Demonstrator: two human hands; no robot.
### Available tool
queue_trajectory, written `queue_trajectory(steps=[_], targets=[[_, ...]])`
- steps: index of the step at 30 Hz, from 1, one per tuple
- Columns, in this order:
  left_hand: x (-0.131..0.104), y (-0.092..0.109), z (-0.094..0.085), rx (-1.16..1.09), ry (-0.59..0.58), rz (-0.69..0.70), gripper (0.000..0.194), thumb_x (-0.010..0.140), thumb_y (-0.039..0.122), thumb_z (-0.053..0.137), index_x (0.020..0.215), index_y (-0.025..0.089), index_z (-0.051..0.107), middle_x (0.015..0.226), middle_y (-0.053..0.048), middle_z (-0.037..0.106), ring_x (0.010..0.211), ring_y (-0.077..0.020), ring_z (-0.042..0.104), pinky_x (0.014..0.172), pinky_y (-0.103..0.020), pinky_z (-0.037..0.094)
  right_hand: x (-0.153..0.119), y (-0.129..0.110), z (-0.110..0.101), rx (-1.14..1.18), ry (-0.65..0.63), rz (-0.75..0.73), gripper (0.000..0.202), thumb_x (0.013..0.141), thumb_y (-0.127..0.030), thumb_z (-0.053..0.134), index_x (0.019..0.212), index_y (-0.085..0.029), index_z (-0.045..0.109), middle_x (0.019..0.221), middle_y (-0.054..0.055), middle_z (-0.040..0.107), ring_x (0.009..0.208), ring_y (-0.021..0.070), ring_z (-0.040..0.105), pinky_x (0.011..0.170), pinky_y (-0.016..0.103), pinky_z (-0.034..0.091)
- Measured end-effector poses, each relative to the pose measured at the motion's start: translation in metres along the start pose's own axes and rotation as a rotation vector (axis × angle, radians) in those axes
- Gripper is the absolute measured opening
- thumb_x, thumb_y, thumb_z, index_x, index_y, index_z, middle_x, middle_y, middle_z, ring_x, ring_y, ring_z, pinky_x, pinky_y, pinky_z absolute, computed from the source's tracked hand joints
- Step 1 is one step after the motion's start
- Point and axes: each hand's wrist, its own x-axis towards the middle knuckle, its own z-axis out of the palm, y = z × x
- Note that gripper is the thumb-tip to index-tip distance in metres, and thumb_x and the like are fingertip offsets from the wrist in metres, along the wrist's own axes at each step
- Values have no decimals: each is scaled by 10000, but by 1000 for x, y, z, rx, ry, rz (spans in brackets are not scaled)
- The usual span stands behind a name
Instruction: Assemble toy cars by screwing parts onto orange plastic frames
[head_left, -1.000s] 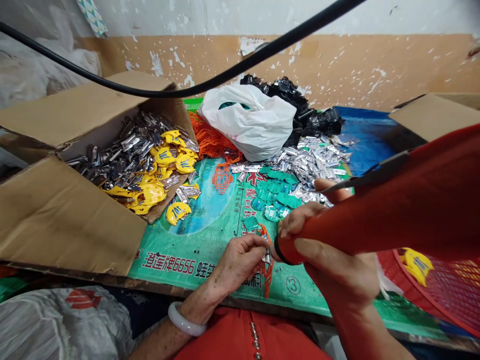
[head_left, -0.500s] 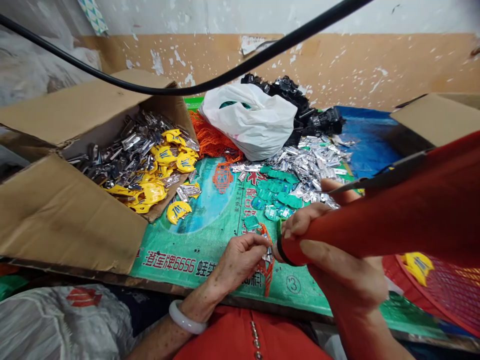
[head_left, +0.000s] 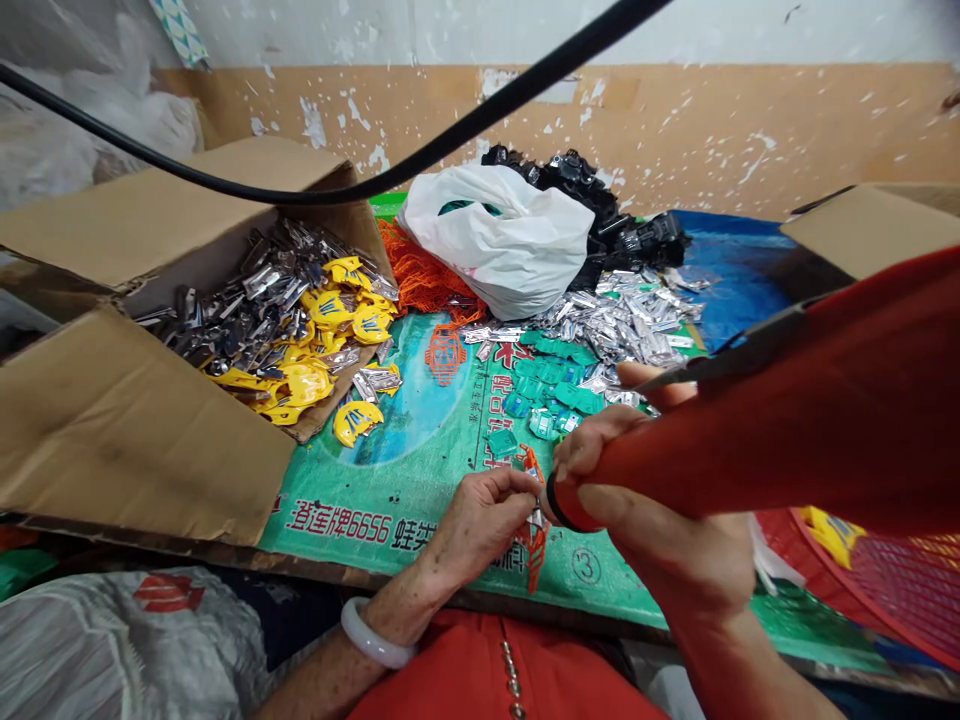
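My left hand [head_left: 476, 525], with a white bangle on its wrist, pinches at an orange part [head_left: 535, 552] with silvery pieces on the green sheet; what lies between the fingertips is too small to tell. My right hand [head_left: 667, 540] is wrapped round a large red tool [head_left: 750, 430] with a black ring at its tip. That tip meets my left fingertips over the orange part. Behind them lie teal pieces [head_left: 551, 385] and a heap of silver metal pieces [head_left: 630, 325].
At the left, an open cardboard box [head_left: 127, 430] holds metal and yellow parts [head_left: 304, 385]. A white bag [head_left: 499, 240], orange netting [head_left: 424, 275] and black parts [head_left: 645, 240] lie at the back. A red basket [head_left: 900, 590] stands right; a black cable [head_left: 450, 150] hangs across the view.
My right hand and the red tool have moved slightly left, bringing the tip closer to my left fingertips. The black cable has swung. My left hand is nearly still.
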Motion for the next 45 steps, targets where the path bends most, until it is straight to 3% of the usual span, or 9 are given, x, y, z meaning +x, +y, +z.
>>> queue_trajectory(steps=[18, 25, 30, 37, 45], targets=[[0, -2, -1, 32, 12, 0, 111, 691, 255, 540, 678, 167, 607, 485, 77, 494, 381, -54, 326, 428, -213, 237, -5, 2, -2, 38, 39, 14, 114, 675, -220, 748, 743, -232, 657, 731, 21, 625, 744, 216, 613, 714, 413, 520], [-2, -2, 1, -16, 10, -25, 89, 669, 257, 575, 623, 180, 579, 439, 98, 399, 385, -54, 280, 430, -210, 215, -5, 4, -3, 17, -1, -6, 91, 686, -207, 734, 729, -242, 662, 735, 14, 621, 711, 203, 603, 700, 411, 530], [-3, -2, 2, -19, 33, -34, 110, 661, 273, 587, 599, 184, 573, 442, 88, 409, 405, -63, 305, 433, -209, 219, -6, 3, -2, 9, 13, -16, 114, 674, -201, 747, 744, -246, 669, 731, 15, 620, 680, 204, 599, 685, 420, 528], [-2, -6, 0, 18, 32, -15, 144, 681, 269, 568, 742, 164, 645, 474, 87, 472, 386, -61, 312, 431, -212, 240, -8, 2, -1, 16, 23, -12, 91, 679, -195, 727, 721, -248, 666, 717, 15, 613, 716, 212, 602, 730, 437, 526], [-4, -5, 0, 27, 28, -3, 97, 667, 261, 566, 622, 184, 604, 458, 82, 441, 415, -72, 352, 443, -207, 256, -7, 3, 0, 20, 22, -4, 93, 670, -206, 735, 693, -236, 650, 689, 6, 610, 714, 202, 600, 702, 408, 524]])
